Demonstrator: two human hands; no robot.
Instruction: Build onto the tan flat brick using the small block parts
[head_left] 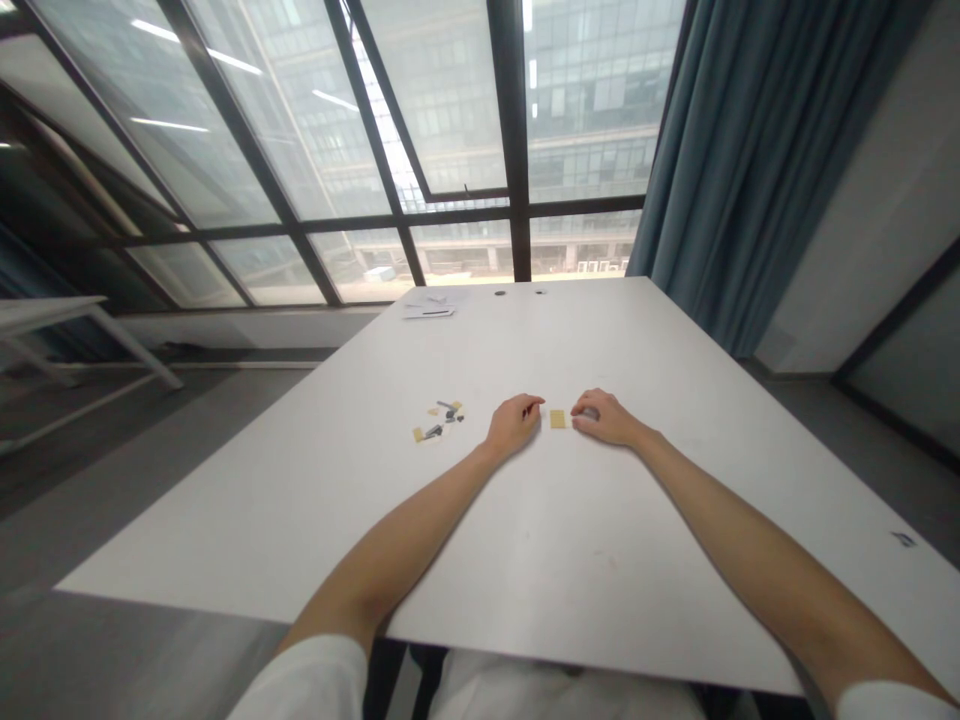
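A small yellow square piece (pixel 557 419) lies flat on the white table (pixel 465 540) between my two hands. My left hand (pixel 514 424) rests just left of it, fingers curled and the tips drawn together; whatever they may hold is too small to name. At the yellow piece's right side is my right hand (pixel 609 420), its fingers bent and the thumb near the index finger. A greyish patch shows between them, and I cannot tell whether it is a part or shadow. Left of my hands lies a loose pile of small grey and yellow pieces (pixel 450 415).
White papers with a dark, thin item (pixel 429 311) lie at the table's far left corner. Two small dark round spots (pixel 499 293) sit near the far edge. A small dark piece (pixel 903 539) is by the right edge. Windows and a blue curtain (pixel 742 180) stand beyond.
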